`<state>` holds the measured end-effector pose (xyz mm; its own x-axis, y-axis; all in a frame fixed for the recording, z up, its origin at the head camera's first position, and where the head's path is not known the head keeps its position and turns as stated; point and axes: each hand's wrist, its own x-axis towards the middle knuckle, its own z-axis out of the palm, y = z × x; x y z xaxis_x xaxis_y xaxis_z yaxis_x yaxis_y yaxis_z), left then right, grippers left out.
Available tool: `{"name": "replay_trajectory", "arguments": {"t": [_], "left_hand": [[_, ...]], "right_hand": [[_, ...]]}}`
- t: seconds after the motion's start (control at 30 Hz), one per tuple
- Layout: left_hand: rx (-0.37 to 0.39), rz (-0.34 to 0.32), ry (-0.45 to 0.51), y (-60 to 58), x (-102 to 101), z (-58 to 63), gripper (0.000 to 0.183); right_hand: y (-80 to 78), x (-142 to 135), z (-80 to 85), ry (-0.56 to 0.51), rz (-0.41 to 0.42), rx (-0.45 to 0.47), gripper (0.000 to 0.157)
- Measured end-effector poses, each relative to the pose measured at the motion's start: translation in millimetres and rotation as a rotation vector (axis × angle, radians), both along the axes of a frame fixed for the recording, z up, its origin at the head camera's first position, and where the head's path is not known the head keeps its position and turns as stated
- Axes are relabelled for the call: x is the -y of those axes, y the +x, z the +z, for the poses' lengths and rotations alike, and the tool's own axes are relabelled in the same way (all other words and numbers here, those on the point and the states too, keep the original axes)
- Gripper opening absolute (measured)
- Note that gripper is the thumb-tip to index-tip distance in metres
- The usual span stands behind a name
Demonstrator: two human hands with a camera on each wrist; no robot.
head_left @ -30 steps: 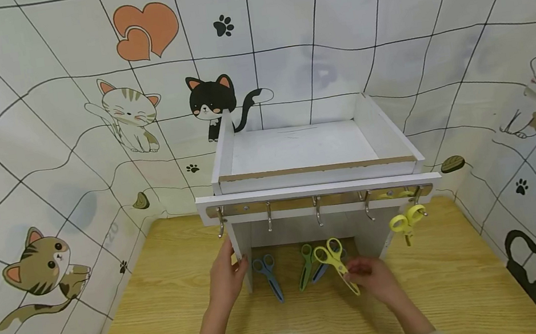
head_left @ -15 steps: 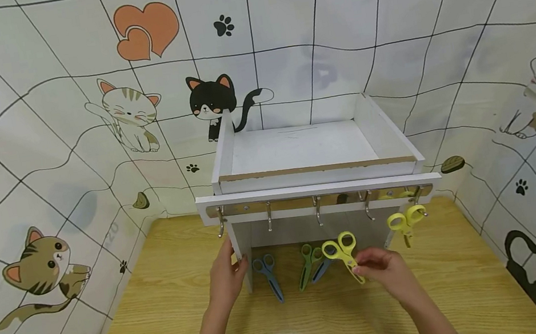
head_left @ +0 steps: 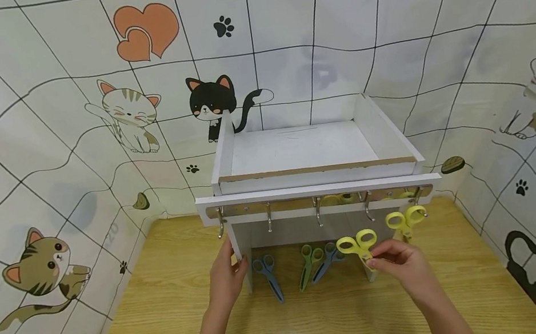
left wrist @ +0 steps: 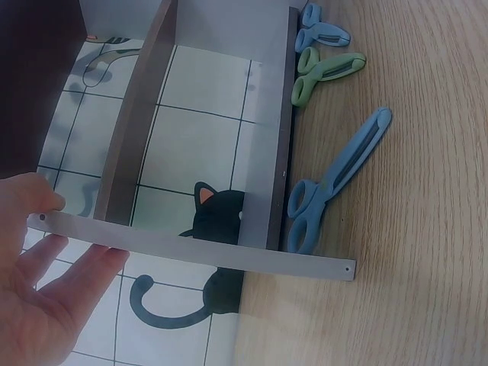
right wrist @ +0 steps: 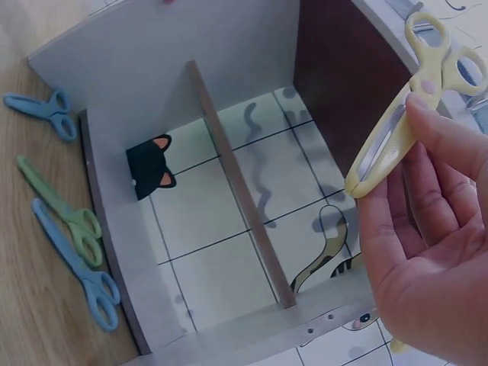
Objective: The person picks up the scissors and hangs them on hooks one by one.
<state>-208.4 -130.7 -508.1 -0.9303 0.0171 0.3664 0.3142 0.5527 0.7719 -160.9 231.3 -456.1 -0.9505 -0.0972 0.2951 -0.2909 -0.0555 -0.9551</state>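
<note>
My right hand (head_left: 405, 266) pinches a pair of yellow scissors (head_left: 362, 250) by the blade end, handle rings upward, in front of the white shelf (head_left: 239, 246). In the right wrist view, thumb and fingers hold the blade part of the yellow scissors (right wrist: 385, 141). My left hand (head_left: 225, 277) grips the edge of the shelf's left side panel, thumb on one face and fingers on the other, as the left wrist view shows. A second pair of yellow scissors (head_left: 406, 228) hangs on the rightmost of the metal hooks along the shelf's front board (head_left: 318, 189).
Blue scissors (head_left: 273, 284), green scissors (head_left: 307, 272) and another blue pair of scissors (head_left: 322, 268) lie on the wooden table (head_left: 166, 320) beneath the shelf. Bare hooks (head_left: 318, 211) project from the front board. Cat-patterned walls enclose the table at the back and sides.
My right hand has moved right with the yellow scissors, away from the scissors on the table and closer to the hanging pair. My left hand has stayed on the side panel.
</note>
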Motion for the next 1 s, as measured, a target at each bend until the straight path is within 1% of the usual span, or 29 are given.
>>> {"name": "replay_trajectory", "arguments": {"t": [0.13, 0.23, 0.4, 0.57, 0.63, 0.83, 1.0], "left_hand": [[0.002, 0.004, 0.001, 0.0, 0.0, -0.5, 0.068], [-0.005, 0.009, -0.003, 0.0, 0.2, -0.4, 0.069], [-0.022, 0.006, -0.006, 0.3, 0.1, -0.4, 0.069], [-0.006, 0.007, 0.002, 0.3, 0.0, -0.5, 0.066], [-0.003, 0.008, -0.001, 0.3, 0.1, -0.7, 0.065], [-0.015, 0.007, -0.010, -0.1, 0.1, -1.2, 0.067], [-0.008, 0.009, -0.006, -0.3, 0.5, -1.7, 0.068]], "right_hand": [[1.3, 0.2, 5.5, -0.064, -0.015, -0.012, 0.037], [1.5, 0.6, 8.8, -0.089, -0.028, -0.019, 0.037], [0.7, 0.8, 11.3, -0.073, -0.062, -0.001, 0.033], [-1.5, 3.7, 9.2, -0.054, -0.130, 0.040, 0.031], [-2.3, 5.4, 7.3, -0.058, -0.143, 0.045, 0.032], [-3.7, 9.3, 3.4, -0.127, -0.122, 0.026, 0.032], [-4.8, 10.0, 0.1, -0.141, -0.115, 0.050, 0.033]]}}
